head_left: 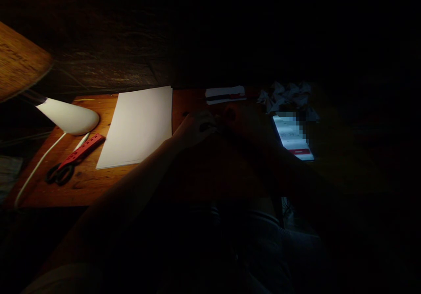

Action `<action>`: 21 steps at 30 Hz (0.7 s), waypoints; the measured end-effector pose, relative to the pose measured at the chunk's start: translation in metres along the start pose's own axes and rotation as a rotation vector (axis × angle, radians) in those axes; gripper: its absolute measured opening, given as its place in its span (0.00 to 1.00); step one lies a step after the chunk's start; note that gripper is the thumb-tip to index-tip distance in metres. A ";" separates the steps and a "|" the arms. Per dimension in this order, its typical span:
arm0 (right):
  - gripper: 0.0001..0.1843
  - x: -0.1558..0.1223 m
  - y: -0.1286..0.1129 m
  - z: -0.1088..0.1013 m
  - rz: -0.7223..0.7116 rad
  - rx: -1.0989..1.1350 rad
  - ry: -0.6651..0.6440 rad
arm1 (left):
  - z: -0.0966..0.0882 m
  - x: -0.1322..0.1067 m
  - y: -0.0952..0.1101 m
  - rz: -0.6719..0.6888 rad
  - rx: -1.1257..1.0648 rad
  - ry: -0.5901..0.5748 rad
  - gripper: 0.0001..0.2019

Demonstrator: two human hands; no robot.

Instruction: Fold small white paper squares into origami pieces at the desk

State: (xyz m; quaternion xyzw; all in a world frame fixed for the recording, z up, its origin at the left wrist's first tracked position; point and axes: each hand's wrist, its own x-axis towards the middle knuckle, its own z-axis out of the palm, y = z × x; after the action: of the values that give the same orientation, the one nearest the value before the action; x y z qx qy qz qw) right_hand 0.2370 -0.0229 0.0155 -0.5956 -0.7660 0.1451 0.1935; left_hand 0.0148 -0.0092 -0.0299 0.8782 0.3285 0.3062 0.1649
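Note:
The scene is very dark. My left hand (197,129) rests on the wooden table (88,184) near its middle, fingers curled around something small and dark that I cannot make out. My right hand (241,118) sits just beside it in deep shadow; its fingers barely show. A stack of white paper (138,125) lies left of my left hand. A lit phone (292,138) lies to the right of my right hand.
A white lamp base (69,116) with its cord stands at the far left. Red-handled scissors in a red sheath (74,158) lie beside it. Folded white sheets (225,94) and crumpled paper (286,94) sit at the back edge.

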 end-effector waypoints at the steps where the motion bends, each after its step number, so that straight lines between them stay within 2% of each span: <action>1: 0.10 0.000 0.000 -0.001 -0.010 -0.006 -0.011 | 0.000 0.000 0.000 -0.003 0.007 -0.005 0.03; 10: 0.13 0.005 0.013 -0.009 -0.247 -0.005 -0.115 | 0.002 -0.001 0.001 -0.050 0.020 0.002 0.01; 21: 0.13 0.003 0.009 -0.013 -0.320 -0.065 -0.176 | 0.002 -0.001 0.002 -0.060 -0.003 -0.016 0.03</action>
State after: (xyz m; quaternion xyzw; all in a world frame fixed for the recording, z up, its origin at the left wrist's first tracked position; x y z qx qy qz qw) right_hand 0.2501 -0.0181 0.0230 -0.4571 -0.8692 0.1393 0.1273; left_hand 0.0163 -0.0115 -0.0314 0.8702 0.3528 0.2944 0.1779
